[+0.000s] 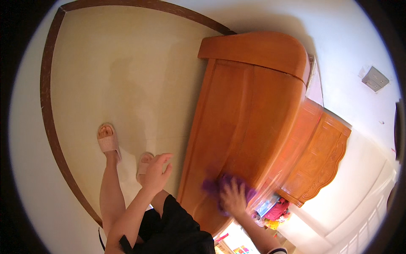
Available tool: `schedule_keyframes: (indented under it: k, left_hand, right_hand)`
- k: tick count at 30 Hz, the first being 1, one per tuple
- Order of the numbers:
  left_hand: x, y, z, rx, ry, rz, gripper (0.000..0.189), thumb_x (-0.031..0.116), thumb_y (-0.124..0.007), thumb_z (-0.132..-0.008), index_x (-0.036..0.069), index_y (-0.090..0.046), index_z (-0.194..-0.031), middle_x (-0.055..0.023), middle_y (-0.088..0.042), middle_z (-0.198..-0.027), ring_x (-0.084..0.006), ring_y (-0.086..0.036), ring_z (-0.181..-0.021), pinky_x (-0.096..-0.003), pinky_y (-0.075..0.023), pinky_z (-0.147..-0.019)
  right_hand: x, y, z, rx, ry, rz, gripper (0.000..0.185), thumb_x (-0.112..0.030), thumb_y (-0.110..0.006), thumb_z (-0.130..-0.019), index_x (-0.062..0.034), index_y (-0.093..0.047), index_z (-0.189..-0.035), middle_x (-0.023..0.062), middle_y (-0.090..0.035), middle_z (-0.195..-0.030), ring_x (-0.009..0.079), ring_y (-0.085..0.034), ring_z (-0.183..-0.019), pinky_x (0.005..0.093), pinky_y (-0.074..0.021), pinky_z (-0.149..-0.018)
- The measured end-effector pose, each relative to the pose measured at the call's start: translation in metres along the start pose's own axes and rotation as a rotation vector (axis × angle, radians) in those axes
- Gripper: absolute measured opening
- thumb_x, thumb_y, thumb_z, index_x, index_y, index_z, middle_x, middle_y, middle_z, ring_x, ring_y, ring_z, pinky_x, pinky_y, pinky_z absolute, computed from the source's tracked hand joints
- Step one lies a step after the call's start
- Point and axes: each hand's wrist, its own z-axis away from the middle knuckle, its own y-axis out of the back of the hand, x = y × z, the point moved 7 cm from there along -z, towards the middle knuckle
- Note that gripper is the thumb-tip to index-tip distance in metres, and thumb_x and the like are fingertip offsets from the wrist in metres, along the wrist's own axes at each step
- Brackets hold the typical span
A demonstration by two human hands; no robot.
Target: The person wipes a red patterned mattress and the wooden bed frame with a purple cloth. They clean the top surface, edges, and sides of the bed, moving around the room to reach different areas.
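My right hand (234,197) lies with its fingers spread over a purple cloth (223,184), pressing it against a wooden bed footboard (234,111). The cloth and the hand are blurred, and part of the cloth trails off to the left. The footboard is glossy orange-brown wood with a long panel and a rounded top. To the left of it, my left hand (157,173) hangs above the floor with nothing in it, thumb and fingers apart.
A carved wooden headboard (320,158) stands beyond the footboard. Colourful items (277,212) sit near the lower right. My slippered feet (108,139) stand on the beige tile floor (95,79), bordered by a dark skirting strip (46,85). A socket box (375,79) is on the wall.
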Motion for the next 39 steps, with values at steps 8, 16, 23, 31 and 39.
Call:
schedule_keyframes:
  k: [8, 16, 23, 31, 39]
  left_hand:
    - [-0.029, -0.031, 0.037, 0.07, 0.002, 0.051, 0.027, 0.004, -0.058, -0.086, 0.005, -0.058, -0.113, -0.0118, -0.061, -0.103, -0.0233, -0.059, -0.097, -0.0335, -0.0469, -0.084]
    - [-0.105, -0.045, 0.093, 0.008, 0.116, 0.015, 0.03, 0.004, -0.058, -0.085, 0.005, -0.058, -0.116, -0.0135, -0.061, -0.106, -0.0242, -0.059, -0.098, -0.0339, -0.0471, -0.085]
    - [-0.095, -0.046, 0.088, -0.035, -0.011, 0.025, 0.033, 0.003, -0.059, -0.084, 0.005, -0.058, -0.117, -0.0132, -0.061, -0.108, -0.0249, -0.06, -0.097, -0.0351, -0.0466, -0.087]
    - [-0.087, -0.019, 0.082, -0.029, 0.033, 0.004, 0.032, 0.005, -0.06, -0.083, 0.007, -0.058, -0.115, -0.0147, -0.062, -0.101, -0.0267, -0.059, -0.092, -0.0362, -0.0465, -0.083]
    - [-0.1, -0.026, 0.081, -0.027, 0.078, 0.065, 0.029, 0.006, -0.06, -0.084, 0.005, -0.058, -0.113, -0.013, -0.062, -0.101, -0.025, -0.059, -0.091, -0.0359, -0.0465, -0.082]
  right_hand:
    - [0.128, 0.157, -0.076, 0.54, -0.148, -0.037, 0.044, -0.029, -0.068, -0.068, -0.0078, -0.063, -0.107, 0.0185, -0.043, -0.136, 0.0462, -0.03, -0.131, 0.062, -0.0186, -0.108]
    - [0.082, 0.09, -0.028, 0.591, -0.127, -0.198, 0.051, -0.025, -0.076, -0.06, -0.0059, -0.062, -0.106, 0.0211, -0.041, -0.136, 0.0451, -0.03, -0.131, 0.0567, -0.0241, -0.109]
    - [0.106, 0.127, -0.046, 0.747, -0.367, -0.058, 0.052, -0.029, -0.077, -0.057, -0.0075, -0.063, -0.103, 0.0189, -0.044, -0.133, 0.0436, -0.031, -0.131, 0.0558, -0.0237, -0.11]
    - [0.014, 0.009, 0.02, 0.174, 0.494, -0.116, 0.042, -0.043, -0.066, -0.066, -0.0155, -0.067, -0.098, 0.0145, -0.054, -0.122, 0.0414, -0.038, -0.126, 0.0644, -0.0248, -0.101]
    - [0.191, 0.2, -0.103, 0.983, -0.307, -0.1, 0.032, -0.028, -0.069, -0.066, -0.0097, -0.065, -0.092, 0.0154, -0.044, -0.134, 0.0459, -0.03, -0.13, 0.0635, -0.0216, -0.106]
